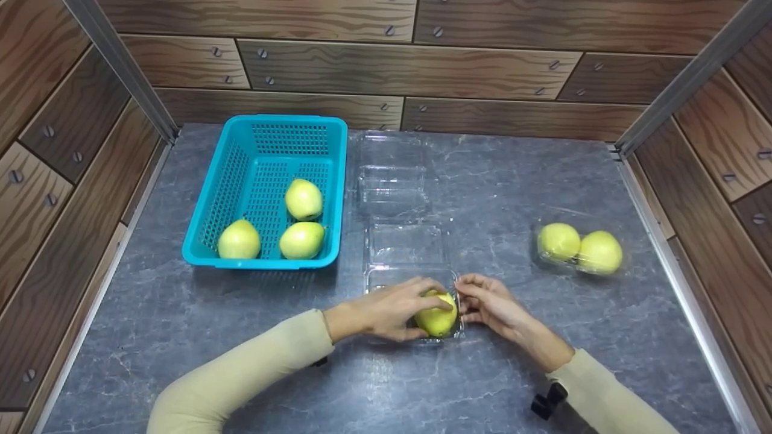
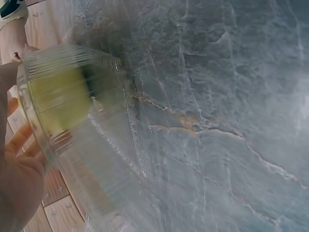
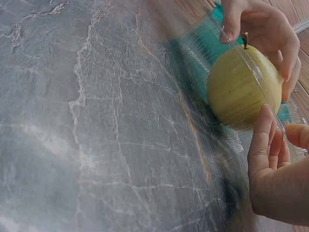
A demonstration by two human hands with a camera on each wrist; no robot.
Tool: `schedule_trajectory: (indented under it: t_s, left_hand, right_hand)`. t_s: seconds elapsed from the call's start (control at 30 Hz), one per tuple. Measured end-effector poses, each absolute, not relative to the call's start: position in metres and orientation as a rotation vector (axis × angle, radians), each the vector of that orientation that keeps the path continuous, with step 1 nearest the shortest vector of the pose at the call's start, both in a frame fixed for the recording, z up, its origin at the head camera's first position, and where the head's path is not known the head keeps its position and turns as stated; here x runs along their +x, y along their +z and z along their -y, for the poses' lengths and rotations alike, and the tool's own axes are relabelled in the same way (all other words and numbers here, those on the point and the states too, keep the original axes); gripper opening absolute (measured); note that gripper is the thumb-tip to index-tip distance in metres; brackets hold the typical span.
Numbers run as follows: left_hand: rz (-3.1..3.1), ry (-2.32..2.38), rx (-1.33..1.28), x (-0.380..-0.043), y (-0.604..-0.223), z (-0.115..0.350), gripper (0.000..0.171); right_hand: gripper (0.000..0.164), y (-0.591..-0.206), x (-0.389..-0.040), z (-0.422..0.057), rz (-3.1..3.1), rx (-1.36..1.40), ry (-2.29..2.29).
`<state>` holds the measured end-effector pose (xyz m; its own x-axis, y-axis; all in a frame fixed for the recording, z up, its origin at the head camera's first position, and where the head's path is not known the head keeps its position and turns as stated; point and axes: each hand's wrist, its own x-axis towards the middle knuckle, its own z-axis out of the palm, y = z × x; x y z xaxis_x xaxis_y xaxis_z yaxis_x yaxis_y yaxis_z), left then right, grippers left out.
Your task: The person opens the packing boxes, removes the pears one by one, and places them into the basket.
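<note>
My left hand [image 1: 401, 310] grips a yellow-green pear [image 1: 436, 314] from above, fingers curled over it, at the right side of an open clear plastic clamshell container [image 1: 412, 274]. The container's lid [image 1: 405, 244] lies folded back, away from me. At the container's right rim is my right hand [image 1: 497, 307]; the right wrist view shows its thumb and fingers pinching that thin edge beside the pear [image 3: 241, 87]. A short brown stem sticks up from the fruit. Through the ribbed clear wall, the pear [image 2: 60, 99] appears blurred in the left wrist view. My left hand covers the container's left part.
To the left stands a teal basket [image 1: 188, 247] holding pears [image 1: 303, 199] at its near end. Another clear container [image 1: 392, 172] lies behind the open one. A clear pack [image 1: 570, 265] with two pears is on the right. Wood-patterned walls [image 1: 386, 66] border the table.
</note>
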<state>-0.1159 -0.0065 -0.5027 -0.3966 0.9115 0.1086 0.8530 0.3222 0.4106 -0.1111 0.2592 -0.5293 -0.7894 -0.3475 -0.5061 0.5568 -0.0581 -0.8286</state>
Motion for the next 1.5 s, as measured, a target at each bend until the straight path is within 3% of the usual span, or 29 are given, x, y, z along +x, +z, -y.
schedule_trajectory:
  t_s: [0.63, 1.5]
  left_hand:
    - [-2.391, 0.651, 1.606, -0.122, -0.506, -0.003, 0.062]
    - [-2.411, 0.757, 1.433, -0.127, -0.497, 0.011, 0.061]
  right_hand:
    - [0.01, -0.531, -0.111, -0.259, -1.619, 0.231, -1.907]
    - [0.015, -0.53, -0.111, -0.257, -1.62, 0.244, -1.926]
